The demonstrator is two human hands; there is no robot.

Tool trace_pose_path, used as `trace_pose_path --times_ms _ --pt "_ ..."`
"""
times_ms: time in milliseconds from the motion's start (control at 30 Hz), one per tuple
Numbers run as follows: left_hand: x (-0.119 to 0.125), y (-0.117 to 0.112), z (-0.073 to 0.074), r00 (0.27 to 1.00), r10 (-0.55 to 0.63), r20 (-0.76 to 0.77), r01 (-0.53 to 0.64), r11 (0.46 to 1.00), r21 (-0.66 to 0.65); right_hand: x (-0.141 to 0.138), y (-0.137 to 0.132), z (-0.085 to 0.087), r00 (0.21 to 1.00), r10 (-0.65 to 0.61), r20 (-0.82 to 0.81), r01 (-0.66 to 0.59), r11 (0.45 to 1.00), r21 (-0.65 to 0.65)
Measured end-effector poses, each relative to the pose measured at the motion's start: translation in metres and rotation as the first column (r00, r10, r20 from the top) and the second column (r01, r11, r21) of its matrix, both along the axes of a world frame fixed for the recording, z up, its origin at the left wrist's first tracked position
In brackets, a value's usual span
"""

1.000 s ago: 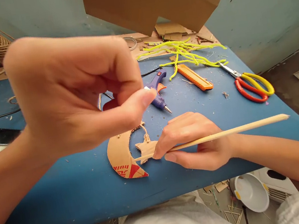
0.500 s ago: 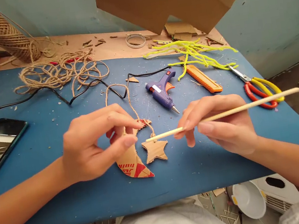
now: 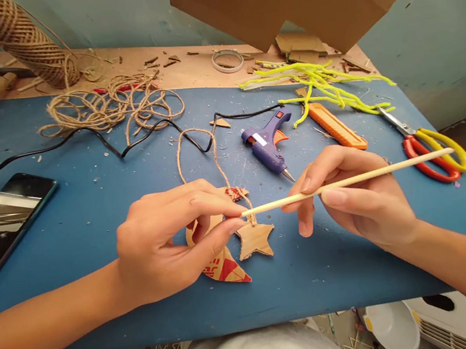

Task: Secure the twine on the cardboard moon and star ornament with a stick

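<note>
Stick held in right hand, fingers pinched round its middle; long axis near level, free tip pointing left, other end out over scissors. Left hand fingers closed at that tip, pinching twine just above star. Star and crescent lie on table, directly under tip. Left hand nearer star.

Smooth wooden stick, matt cardboard star, rough twine
</note>
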State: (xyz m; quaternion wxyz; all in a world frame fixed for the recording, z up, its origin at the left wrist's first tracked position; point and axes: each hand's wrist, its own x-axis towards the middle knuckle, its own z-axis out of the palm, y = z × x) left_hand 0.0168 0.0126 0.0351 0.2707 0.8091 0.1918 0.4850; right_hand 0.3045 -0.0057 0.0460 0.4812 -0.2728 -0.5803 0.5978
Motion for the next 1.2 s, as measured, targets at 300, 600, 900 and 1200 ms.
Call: trace_pose_path --times_ms 300,600,900,1200 --pt "-0.007 -0.001 0.007 0.997 -0.009 -0.077 0.006 0.999 -0.042 0.002 -0.003 -0.007 0.999 0.04 0.009 -0.041 0.999 0.029" --pt "-0.005 -0.001 0.006 0.999 0.004 -0.042 -0.009 0.993 -0.119 0.001 -0.003 -0.009 1.0 0.027 -0.015 -0.026 0.998 0.054" --pt "-0.006 0.001 0.006 0.998 -0.008 -0.063 -0.001 0.991 -0.135 0.003 -0.002 -0.011 0.999 0.043 -0.016 -0.043 0.999 0.027" --pt "-0.006 0.004 0.003 0.996 -0.077 -0.051 0.069 0.987 -0.144 0.001 -0.001 -0.007 1.0 0.023 0.008 -0.023 1.0 -0.014"
